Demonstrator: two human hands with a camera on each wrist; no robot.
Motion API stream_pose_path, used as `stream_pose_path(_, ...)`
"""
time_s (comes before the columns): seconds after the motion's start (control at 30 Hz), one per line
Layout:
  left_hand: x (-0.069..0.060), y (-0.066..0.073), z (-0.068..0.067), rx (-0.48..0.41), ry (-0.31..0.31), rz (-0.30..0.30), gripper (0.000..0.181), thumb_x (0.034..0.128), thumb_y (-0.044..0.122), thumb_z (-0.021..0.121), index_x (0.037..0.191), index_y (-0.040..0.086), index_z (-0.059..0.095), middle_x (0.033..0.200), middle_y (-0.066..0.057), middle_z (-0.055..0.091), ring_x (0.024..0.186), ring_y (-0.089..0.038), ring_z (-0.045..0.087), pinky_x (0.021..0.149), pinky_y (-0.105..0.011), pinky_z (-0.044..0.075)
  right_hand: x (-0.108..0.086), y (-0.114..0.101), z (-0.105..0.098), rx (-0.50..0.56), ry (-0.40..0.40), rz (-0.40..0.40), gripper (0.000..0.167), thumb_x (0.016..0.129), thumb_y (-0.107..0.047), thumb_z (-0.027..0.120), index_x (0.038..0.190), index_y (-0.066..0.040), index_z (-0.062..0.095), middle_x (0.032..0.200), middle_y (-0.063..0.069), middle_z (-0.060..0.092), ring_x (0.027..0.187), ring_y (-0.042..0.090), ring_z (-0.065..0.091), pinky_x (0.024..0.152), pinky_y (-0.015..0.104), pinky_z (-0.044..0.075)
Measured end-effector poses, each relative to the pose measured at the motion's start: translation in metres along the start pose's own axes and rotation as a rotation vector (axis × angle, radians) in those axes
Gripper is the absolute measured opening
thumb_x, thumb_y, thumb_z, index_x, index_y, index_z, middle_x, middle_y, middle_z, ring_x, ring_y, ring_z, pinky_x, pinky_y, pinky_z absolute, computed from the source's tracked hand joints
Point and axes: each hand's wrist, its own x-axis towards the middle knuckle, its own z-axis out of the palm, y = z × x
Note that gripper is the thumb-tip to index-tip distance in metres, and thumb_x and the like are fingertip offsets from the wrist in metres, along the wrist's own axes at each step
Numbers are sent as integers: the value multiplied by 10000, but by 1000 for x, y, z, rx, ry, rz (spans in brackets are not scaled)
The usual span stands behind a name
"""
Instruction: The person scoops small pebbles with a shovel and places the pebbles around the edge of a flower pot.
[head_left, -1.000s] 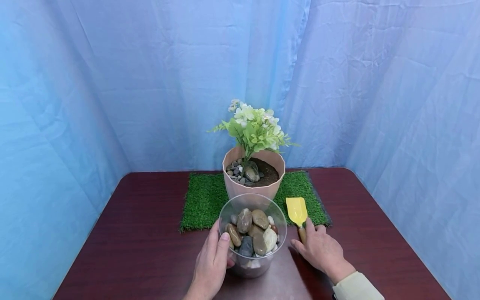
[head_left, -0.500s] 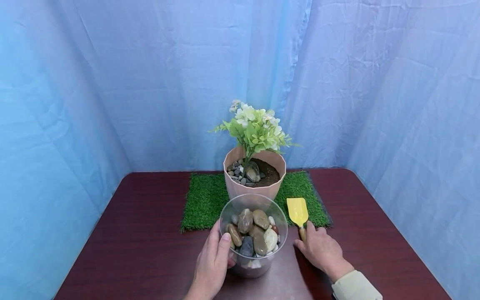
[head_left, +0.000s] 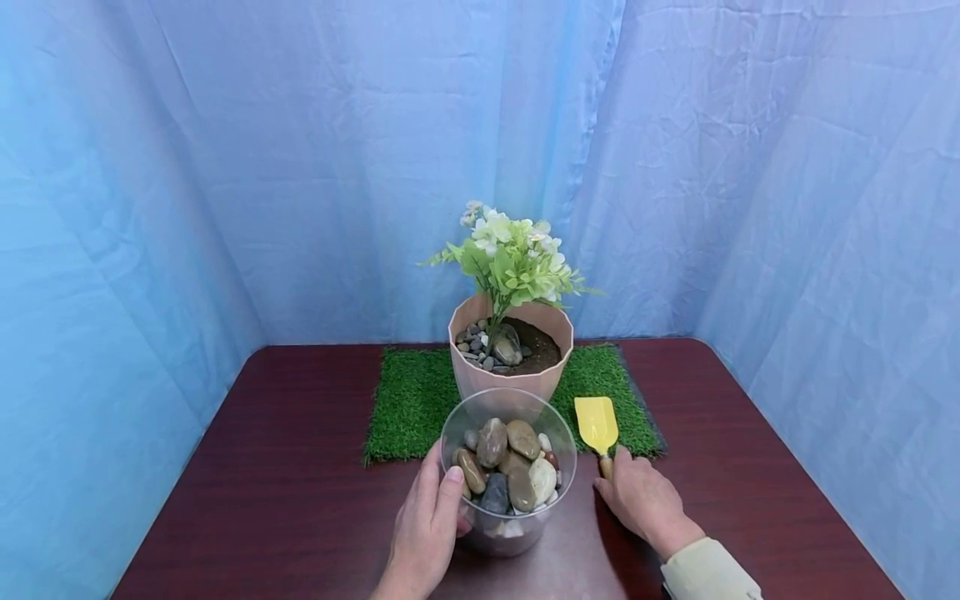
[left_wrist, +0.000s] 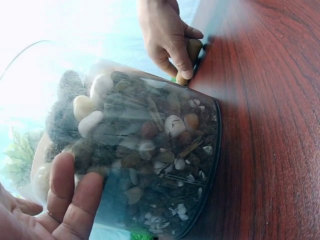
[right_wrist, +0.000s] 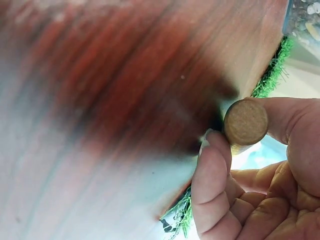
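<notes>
My left hand (head_left: 426,521) holds the side of a clear plastic bucket (head_left: 508,550), thumb near its rim. Large smooth stones (head_left: 517,479) fill much of it. Small pebbles and white bits (left_wrist: 175,125) show through its wall in the left wrist view. My right hand (head_left: 648,504) pinches the wooden handle (right_wrist: 246,122) of a small yellow trowel (head_left: 597,423) between thumb and fingers. The trowel's blade lies over the turf mat, its handle pointing toward me. Behind the bucket stands a pinkish flowerpot (head_left: 510,385) with white flowers (head_left: 517,250), dark soil, pebbles and one larger stone.
A green artificial turf mat (head_left: 412,408) lies under the flowerpot toward the back of the dark red wooden table (head_left: 285,467). Blue curtains (head_left: 337,167) hang behind the table and along both sides.
My right thumb and index finger have shifted slightly along the trowel's handle, drawing closer around it. The left hand, bucket and flowerpot stay in place; the whole view drifts a little.
</notes>
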Motion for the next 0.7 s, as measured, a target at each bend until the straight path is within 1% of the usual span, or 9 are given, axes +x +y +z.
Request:
stream_pose_path(0.07,0,0,0,2,0,-4,513,1127,405,429,1622,289,364,1221,-67,661,576,-22,607,699,-268,505,1,0,1,5,-7,2,371,978,-331,698,997,-6,519,817,180,592,743,374,663,606,544,512)
stream_pose_path(0.17,0,0,0,8,2,-9,513,1126,411,429,1622,296,363,1217,-56,661,577,-19,605,705,-272,499,1,0,1,3,-12,7,350,981,-321,692,959,-19,515,794,159,590,740,362,662,615,541,513)
stream_pose_path(0.27,-1,0,0,13,2,-8,513,1126,414,427,1621,296,363,1182,-41,662,577,-16,603,708,-275,495,1,-1,0,6,-6,23,332,1010,-321,644,960,-13,531,800,167,606,762,382,671,636,557,519)
stream_pose_path(0.37,-1,0,1,16,4,-4,512,1126,412,427,1620,294,366,1145,-26,659,575,-14,601,708,-273,493,1,-1,-1,13,8,48,336,1054,-326,550,972,-1,557,832,195,614,793,413,672,656,577,521)
stream_pose_path(0.47,-1,-1,1,12,8,5,509,1126,403,431,1618,286,370,1143,-26,658,572,-12,599,709,-271,495,1,-2,-3,16,14,59,374,1087,-323,466,996,22,578,874,224,600,810,436,660,670,589,523)
stream_pose_path(0.57,-1,-1,1,11,10,9,511,1126,401,431,1620,283,369,1153,-26,657,576,-10,598,714,-273,497,2,-1,-4,10,6,67,394,1102,-316,428,1029,36,588,904,232,588,816,447,654,669,596,522)
stream_pose_path(0.7,-1,-1,1,13,8,6,513,1126,412,426,1622,296,363,1147,-18,654,583,-12,600,720,-277,497,3,-1,-4,8,5,87,392,1113,-325,389,1003,3,573,857,206,611,782,437,664,636,585,516)
